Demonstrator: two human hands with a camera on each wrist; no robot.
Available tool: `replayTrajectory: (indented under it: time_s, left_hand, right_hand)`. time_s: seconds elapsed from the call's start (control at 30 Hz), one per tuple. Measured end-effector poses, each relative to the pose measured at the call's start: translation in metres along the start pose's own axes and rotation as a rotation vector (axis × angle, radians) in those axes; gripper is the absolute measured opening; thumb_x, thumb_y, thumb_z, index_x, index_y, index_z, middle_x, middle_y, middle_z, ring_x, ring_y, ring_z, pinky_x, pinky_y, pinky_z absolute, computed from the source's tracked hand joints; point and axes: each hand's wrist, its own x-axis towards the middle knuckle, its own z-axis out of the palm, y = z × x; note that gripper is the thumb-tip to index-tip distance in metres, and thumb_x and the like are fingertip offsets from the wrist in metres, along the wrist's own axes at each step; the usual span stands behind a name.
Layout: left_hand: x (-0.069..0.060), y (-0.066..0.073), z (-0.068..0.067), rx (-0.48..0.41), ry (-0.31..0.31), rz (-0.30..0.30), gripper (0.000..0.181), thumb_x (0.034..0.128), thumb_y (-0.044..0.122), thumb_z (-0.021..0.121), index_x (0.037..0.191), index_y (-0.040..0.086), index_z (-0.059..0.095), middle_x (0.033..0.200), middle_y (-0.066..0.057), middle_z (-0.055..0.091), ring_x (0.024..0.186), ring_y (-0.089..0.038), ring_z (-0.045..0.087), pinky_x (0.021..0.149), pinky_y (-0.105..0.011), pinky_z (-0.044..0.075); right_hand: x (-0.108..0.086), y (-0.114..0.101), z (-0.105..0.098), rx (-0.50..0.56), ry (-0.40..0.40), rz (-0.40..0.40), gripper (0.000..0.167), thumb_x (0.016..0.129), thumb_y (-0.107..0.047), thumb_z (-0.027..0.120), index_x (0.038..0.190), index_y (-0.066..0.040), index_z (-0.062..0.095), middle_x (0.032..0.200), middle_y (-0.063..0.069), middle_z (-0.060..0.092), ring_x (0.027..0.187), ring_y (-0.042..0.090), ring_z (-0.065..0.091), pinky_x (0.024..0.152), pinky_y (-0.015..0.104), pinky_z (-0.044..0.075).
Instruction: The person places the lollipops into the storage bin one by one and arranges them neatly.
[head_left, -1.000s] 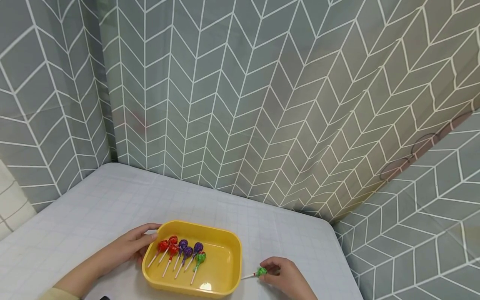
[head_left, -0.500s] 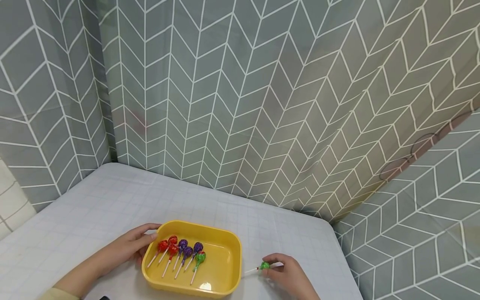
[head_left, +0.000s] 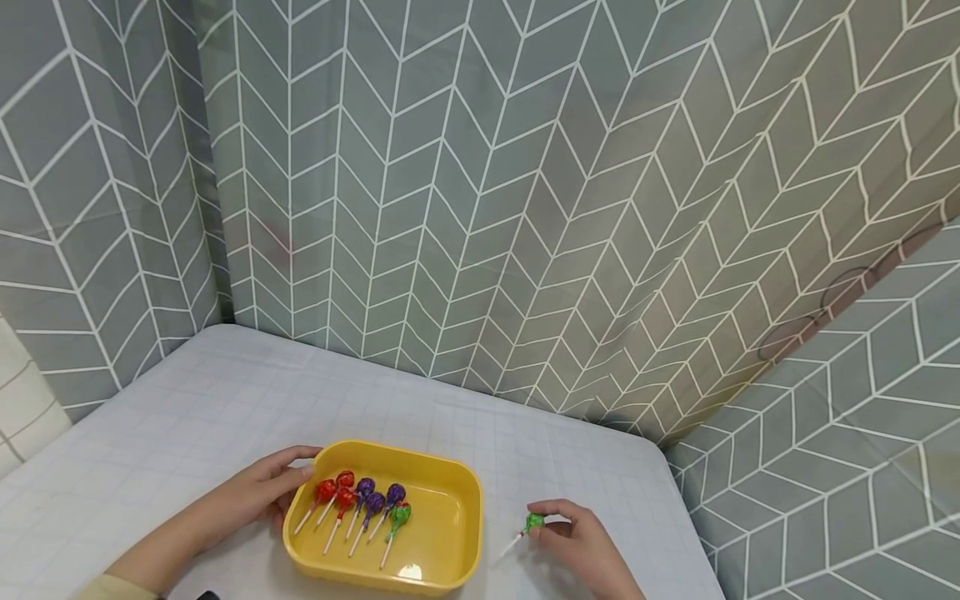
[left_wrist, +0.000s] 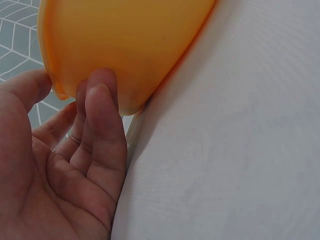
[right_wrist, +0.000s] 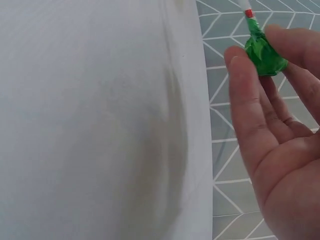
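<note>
My right hand (head_left: 581, 546) pinches a green-wrapped lollipop (head_left: 533, 521) by its candy head, just right of the yellow tray (head_left: 446, 579). Its white stick points down and left in the head view. The right wrist view shows the green wrapper (right_wrist: 265, 57) between thumb and fingertip. At the tray's left end my left hand (head_left: 262, 492) holds on, thumb at the rim and other fingers against the outer wall (left_wrist: 140, 45). Inside the tray lie several lollipops: red (head_left: 325, 490), purple (head_left: 373, 503) and one green (head_left: 401, 514), sticks toward me.
A white cloth (head_left: 300, 392) covers the table. Grey curtains (head_left: 420, 208) with white chevron lines stand behind and to the sides. A small dark object (head_left: 207, 596) shows at the bottom edge, too little to identify.
My right hand has moved slightly right and up with the green lollipop, whose stick now tilts more steeply downward. The left hand and the tray stay practically in place.
</note>
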Motion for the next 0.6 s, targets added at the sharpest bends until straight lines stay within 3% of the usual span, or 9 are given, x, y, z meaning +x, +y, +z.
replayTrajectory:
  time_s: [0.13,0.33,0.6]
  left_hand:
    - [0.0,0.0,0.0,-0.003,-0.001,-0.002,0.065,0.1032,0.045,0.048,0.151,0.004,0.031,0.088,-0.016,0.064,0.073,-0.029,0.061,0.063,-0.039,0.055]
    - [0.0,-0.002,-0.001,-0.021,-0.008,0.002,0.065,0.1033,0.044,0.048,0.152,0.004,0.03,0.087,-0.017,0.064,0.073,-0.03,0.061,0.063,-0.039,0.055]
    - [0.001,-0.001,0.0,-0.003,0.004,0.002,0.064,0.103,0.044,0.048,0.151,0.006,0.032,0.085,-0.017,0.063,0.072,-0.03,0.06,0.063,-0.038,0.054]
  right_hand:
    - [0.0,-0.005,0.001,0.028,0.018,0.003,0.044,0.085,-0.029,0.079,0.119,-0.004,0.068,0.111,0.007,0.068,0.092,0.021,0.069,0.077,0.035,0.055]
    - [0.0,-0.009,0.001,-0.028,0.066,-0.002,0.041,0.084,-0.028,0.08,0.117,-0.006,0.07,0.104,0.005,0.07,0.084,0.019,0.068,0.072,0.033,0.055]
    - [-0.001,-0.015,0.001,-0.013,0.114,0.009,0.043,0.086,-0.026,0.078,0.123,-0.005,0.067,0.106,0.006,0.069,0.086,0.021,0.067,0.074,0.031,0.054]
